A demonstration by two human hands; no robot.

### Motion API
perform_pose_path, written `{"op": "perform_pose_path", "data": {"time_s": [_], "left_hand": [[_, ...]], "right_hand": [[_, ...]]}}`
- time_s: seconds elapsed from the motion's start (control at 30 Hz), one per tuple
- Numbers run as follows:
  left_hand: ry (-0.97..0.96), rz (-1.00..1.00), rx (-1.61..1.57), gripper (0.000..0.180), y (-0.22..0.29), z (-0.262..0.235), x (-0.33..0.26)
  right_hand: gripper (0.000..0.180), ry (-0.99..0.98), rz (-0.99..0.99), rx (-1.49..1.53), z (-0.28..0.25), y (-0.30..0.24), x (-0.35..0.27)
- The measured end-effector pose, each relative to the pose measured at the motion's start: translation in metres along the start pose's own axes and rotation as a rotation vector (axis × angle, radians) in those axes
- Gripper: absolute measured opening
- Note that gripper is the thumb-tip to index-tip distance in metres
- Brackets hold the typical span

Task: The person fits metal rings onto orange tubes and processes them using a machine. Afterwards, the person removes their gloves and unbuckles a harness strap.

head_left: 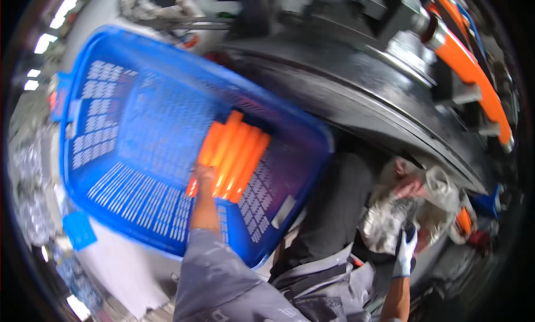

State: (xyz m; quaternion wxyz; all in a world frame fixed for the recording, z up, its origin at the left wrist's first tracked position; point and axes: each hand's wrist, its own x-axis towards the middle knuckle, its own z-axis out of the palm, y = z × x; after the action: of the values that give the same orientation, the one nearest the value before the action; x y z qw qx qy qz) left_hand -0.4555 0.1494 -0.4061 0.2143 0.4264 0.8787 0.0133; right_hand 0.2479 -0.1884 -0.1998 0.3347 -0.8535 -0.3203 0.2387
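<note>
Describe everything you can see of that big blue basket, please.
The blue basket is a deep, open-topped, roughly rectangular container with rounded corners and a broad rim. It looks like plastic, with rows of slots through its walls. Its mouth faces the camera and its long sides run diagonally across the view. A pale patch shows on the right wall. Bright orange tubes lie side by side inside, toward the right; the left hand reaches in to them.

From where I stand, no words or numbers can be read; pale printed marks (219,315) on the person's grey sleeve (209,272) are too blurred.
</note>
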Motion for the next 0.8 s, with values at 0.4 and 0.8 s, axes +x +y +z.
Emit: {"op": "perform_pose_path", "data": {"time_s": [0.4, 0.8], "left_hand": [[-0.155, -0.04, 0.555, 0.074, 0.085, -0.059, -0.016], [-0.38, 0.77, -0.159, 0.056, 0.208, -0.118, -0.202]], "right_hand": [[0.062, -0.085, 0.482, 0.288, -0.001, -0.072, 0.005], [0.062, -0.538, 0.529, 1.757, 0.058, -0.199, -0.018]]}}
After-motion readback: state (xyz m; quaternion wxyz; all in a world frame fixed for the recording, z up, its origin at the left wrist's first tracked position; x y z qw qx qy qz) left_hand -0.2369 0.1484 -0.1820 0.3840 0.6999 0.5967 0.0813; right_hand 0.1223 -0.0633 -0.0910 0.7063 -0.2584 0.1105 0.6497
